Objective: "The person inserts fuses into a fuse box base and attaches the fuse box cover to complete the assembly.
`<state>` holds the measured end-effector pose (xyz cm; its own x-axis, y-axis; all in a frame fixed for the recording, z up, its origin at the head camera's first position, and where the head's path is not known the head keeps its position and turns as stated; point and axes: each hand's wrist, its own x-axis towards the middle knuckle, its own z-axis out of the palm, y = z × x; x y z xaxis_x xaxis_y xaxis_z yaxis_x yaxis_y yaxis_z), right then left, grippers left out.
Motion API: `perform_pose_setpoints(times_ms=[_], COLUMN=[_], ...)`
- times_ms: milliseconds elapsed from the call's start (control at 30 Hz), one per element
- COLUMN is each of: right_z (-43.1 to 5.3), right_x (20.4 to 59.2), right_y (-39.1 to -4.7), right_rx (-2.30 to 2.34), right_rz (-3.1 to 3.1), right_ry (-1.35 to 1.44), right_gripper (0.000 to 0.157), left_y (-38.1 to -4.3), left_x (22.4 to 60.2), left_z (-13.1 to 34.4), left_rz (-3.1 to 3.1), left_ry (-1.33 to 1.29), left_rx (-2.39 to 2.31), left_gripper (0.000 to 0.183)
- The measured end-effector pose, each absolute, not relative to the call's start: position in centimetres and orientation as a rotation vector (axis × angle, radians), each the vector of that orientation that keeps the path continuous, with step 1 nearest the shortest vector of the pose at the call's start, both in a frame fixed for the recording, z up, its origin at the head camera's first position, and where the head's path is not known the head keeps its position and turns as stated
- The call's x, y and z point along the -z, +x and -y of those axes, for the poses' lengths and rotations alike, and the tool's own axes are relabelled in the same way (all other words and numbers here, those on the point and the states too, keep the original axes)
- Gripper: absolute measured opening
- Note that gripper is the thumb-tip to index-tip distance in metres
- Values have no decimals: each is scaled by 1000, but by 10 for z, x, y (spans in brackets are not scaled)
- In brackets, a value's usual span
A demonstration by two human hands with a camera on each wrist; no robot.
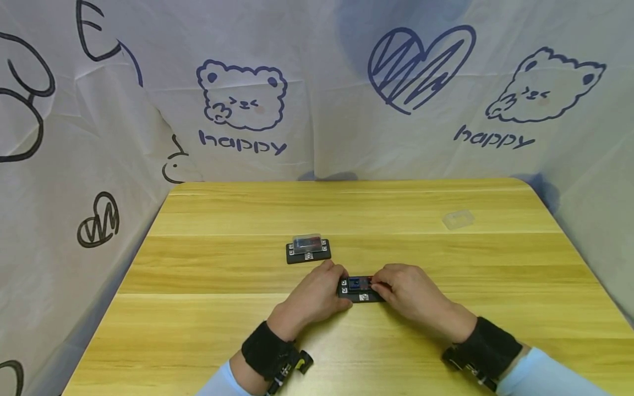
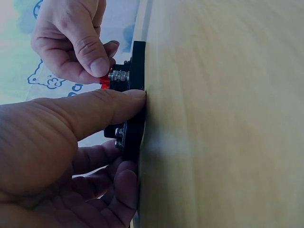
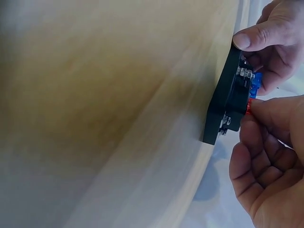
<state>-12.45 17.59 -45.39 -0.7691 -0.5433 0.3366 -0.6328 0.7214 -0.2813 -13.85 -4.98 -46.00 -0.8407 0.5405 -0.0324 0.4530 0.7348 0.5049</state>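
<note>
A black fuse block (image 1: 364, 297) with metal screw terminals lies flat on the table in front of me. My left hand (image 1: 317, 291) grips its left end, the thumb (image 2: 121, 99) along the near side and the other fingers behind. A blue blade fuse (image 3: 256, 84) stands in the block. Beside it is a red blade fuse (image 3: 249, 106), which my right hand (image 1: 411, 291) pinches between thumb and fingertips at the top of the block. In the left wrist view the right fingers partly cover this red fuse.
Behind my left hand lies a second black fuse block (image 1: 309, 257) with a clear cover (image 1: 307, 243) on it. A loose clear cover (image 1: 458, 219) rests at the back right of the wooden table (image 1: 223, 275). White cloth with drawings (image 1: 337, 143) hangs around the table.
</note>
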Motion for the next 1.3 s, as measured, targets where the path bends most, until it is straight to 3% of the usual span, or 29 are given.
perform_pose_setpoints(times_ms=[533, 1000, 1300], right_z=[-188, -279, -317], right_x=[448, 442, 446], right_y=[-128, -182, -200], right_rx=[-677, -412, -345], right_rz=[2776, 2839, 2915], right_ry=[811, 492, 289], right_gripper=[7, 17, 37], left_y=[-139, -138, -138], left_x=[461, 461, 463], left_z=[51, 51, 49], left_rz=[-2764, -2763, -2771], left_ry=[788, 765, 758], left_rx=[-747, -734, -733], left_gripper=[50, 52, 53])
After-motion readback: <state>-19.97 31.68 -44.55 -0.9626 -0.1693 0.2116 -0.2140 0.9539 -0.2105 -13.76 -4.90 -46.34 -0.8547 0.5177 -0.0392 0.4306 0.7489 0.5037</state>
